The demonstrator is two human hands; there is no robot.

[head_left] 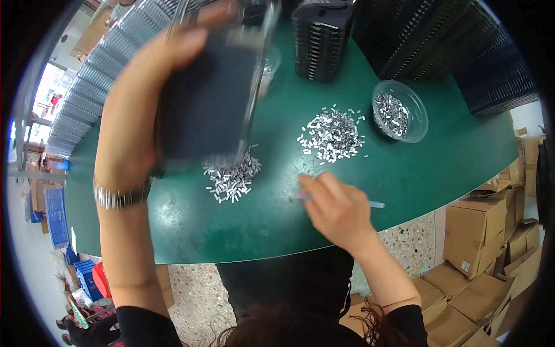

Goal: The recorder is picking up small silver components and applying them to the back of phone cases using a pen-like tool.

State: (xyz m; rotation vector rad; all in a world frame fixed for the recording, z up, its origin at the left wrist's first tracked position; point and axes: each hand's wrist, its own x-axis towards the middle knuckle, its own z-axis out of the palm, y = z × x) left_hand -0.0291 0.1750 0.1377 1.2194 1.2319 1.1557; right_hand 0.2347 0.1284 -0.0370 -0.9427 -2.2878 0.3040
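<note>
- On the left, above the green table (277, 228), the left hand (137, 104) gripped a blurred dark case (205, 104) with clear edges.
- Nearer and rightward, the right hand (340, 209) was closed around a slim pale stick (377, 205).
- Beyond it lay a silvery heap (333, 136), a clear bowl (417, 120) farther right.

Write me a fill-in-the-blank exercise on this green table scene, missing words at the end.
Small, oblong, silver-coloured pieces lie in ____ loose piles on the smooth green table.
The fully visible round, clear plastic bowl sits to the ____ of both piles.
A dark, rectangular plastic case with clear edges is held by the person's ____ hand.
Missing words: two; right; left.
</note>
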